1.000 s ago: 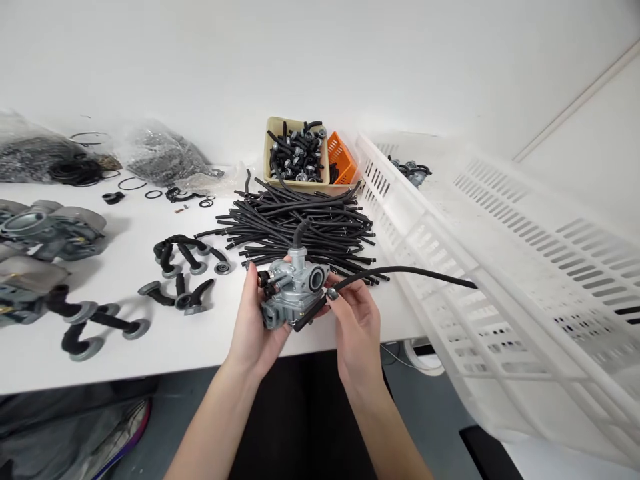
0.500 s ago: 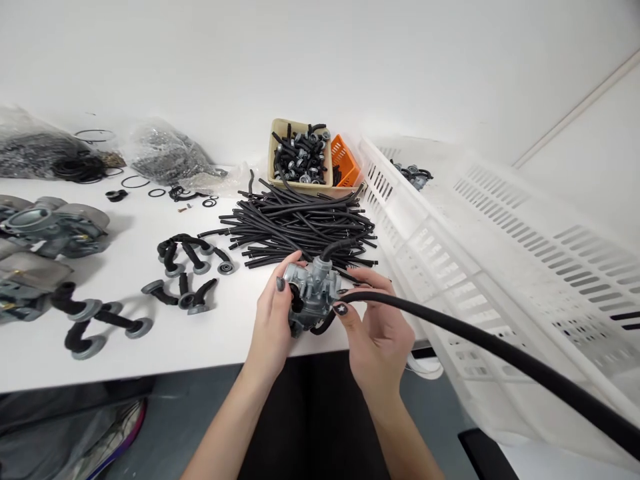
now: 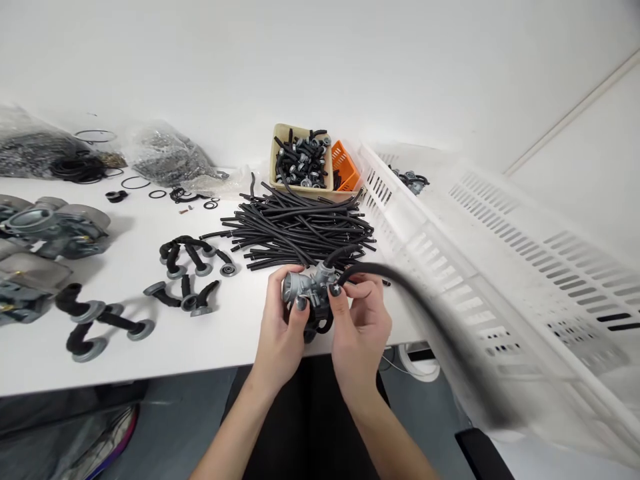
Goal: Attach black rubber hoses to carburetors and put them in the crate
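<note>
At far left, metal carburetors (image 3: 57, 227) sit on the white surface (image 3: 200, 343), followed by short black tubes (image 3: 193, 257) with grey ends. The person's left hand (image 3: 280, 333) has its fingers clasped round a silvery carburetor (image 3: 313, 287) at the near edge; beside it, the right hand (image 3: 357, 327) pinches a black hose (image 3: 383, 271), its far end blurred before a slotted white crate (image 3: 430, 247).

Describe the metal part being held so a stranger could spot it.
Find the pile of black hoses on the white table. In front of the pile, the left hand grips a grey metal part. Unlike the metal parts far left, it is held, the right hand pinching a long black hose beside it.
</note>
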Available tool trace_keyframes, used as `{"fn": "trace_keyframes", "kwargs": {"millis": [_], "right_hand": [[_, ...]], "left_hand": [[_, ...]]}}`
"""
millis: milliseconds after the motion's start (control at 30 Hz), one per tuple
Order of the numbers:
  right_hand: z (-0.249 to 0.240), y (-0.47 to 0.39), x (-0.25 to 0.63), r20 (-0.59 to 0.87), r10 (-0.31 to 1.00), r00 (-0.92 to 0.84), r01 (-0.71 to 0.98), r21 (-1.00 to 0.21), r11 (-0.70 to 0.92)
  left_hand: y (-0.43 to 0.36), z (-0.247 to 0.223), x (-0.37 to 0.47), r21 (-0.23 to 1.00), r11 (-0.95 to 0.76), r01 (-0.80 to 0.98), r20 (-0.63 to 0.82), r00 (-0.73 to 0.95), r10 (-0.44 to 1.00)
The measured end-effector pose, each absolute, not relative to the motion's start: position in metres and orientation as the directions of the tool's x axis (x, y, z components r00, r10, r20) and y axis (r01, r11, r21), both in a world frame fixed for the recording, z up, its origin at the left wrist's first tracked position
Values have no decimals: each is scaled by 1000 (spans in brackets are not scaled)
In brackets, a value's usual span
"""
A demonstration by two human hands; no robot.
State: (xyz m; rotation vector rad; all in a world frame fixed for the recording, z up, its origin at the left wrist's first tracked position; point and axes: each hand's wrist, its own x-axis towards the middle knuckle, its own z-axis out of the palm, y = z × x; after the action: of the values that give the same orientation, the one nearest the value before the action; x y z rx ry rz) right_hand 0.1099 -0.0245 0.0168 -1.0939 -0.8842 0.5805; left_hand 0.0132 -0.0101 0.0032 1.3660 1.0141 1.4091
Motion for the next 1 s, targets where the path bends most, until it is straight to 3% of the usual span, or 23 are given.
{"fn": "trace_keyframes", "kwargs": {"millis": [100, 267, 500, 767, 1000], "right_hand": [[15, -19, 112, 252, 780, 572, -29, -945, 327], [19, -11, 120, 83, 870, 485, -265, -935, 237], [29, 0, 139, -137, 967, 214, -470, -882, -21], [28, 5, 158, 50, 978, 201, -266, -958, 103], [36, 0, 177, 309, 951, 20, 170, -938, 301]], "left_hand": [[-12, 2, 14, 958, -284, -43, 284, 2, 959], [-13, -1, 14, 937, -343, -62, 341, -38, 939], [-13, -2, 12, 937, -338, -85, 340, 11, 940], [-10, 0, 11, 952, -277, -126, 290, 96, 952], [-8, 0, 10, 954, -281, -107, 294, 136, 946]]}}
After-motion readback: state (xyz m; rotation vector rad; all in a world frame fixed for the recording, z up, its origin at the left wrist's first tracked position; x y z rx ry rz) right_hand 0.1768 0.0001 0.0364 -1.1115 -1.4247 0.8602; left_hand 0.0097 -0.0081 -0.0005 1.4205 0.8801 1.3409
